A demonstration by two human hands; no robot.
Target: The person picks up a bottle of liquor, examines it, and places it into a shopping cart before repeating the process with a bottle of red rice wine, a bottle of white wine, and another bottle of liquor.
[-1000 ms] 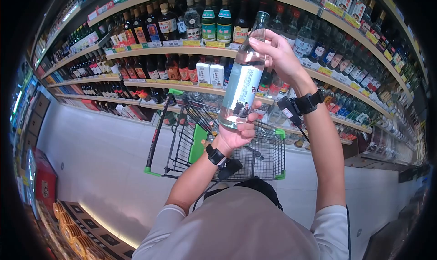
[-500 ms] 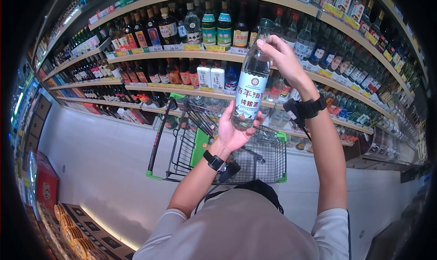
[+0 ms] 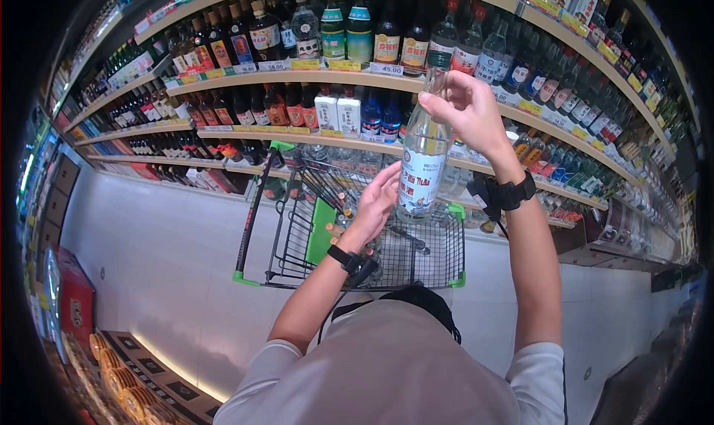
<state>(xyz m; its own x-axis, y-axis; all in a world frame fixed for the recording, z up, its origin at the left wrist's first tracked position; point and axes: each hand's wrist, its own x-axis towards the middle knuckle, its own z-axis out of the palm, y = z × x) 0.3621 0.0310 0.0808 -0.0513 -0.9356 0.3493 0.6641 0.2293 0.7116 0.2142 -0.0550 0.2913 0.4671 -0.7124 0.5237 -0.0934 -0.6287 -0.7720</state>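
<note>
A clear glass liquor bottle [image 3: 424, 157] with a dark green cap and a pale blue label with red lettering stands nearly upright in front of me. My right hand [image 3: 468, 109] is closed around its neck, thumb on the near side. My left hand [image 3: 378, 202] is beside the lower left of the bottle, fingers stretched out with their tips right at the label's edge. Below the bottle is a shopping cart [image 3: 439, 282] with a dark wire basket and green corners. Several bottles [image 3: 344, 220] lie in the cart near its green panel [image 3: 320, 230].
Shelves [image 3: 297, 76] full of bottles curve across the front, with price tags along their edges. Two white boxes [image 3: 337, 113] stand on a middle shelf. A red box [image 3: 74, 298] is at the left, and round packaged goods [image 3: 119, 377] sit at the lower left.
The bottle has turned, so its label faces partly away, and it is more upright. My left hand has come off its base to its left side. The view has shifted slightly.
</note>
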